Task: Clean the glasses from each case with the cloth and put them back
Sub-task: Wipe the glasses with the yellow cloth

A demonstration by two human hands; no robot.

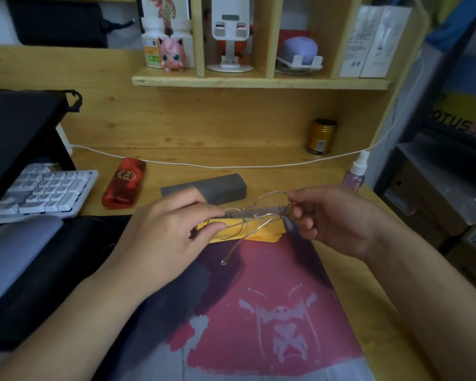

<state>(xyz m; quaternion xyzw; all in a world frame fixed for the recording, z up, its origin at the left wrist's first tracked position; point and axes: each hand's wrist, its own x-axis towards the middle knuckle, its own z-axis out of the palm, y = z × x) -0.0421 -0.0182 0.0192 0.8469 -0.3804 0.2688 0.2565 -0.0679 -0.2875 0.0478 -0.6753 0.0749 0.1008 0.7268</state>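
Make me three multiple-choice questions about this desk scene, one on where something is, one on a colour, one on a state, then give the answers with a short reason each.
1. Where does the red case lie?
A. on the shelf
B. left of the grey case, by the keyboard
C. on the mat

2. What colour is the cloth under the glasses?
A. yellow
B. blue
C. white

3. How are the glasses held?
A. in the left hand alone
B. lying loose on the desk
C. in both hands, above the cloth

Answers:
1 B: it lies on the desk between the keyboard and the grey case.
2 A: yellow fabric shows beneath the wire frame.
3 C: the left hand pinches one lens rim, and the right hand pinches the other end.
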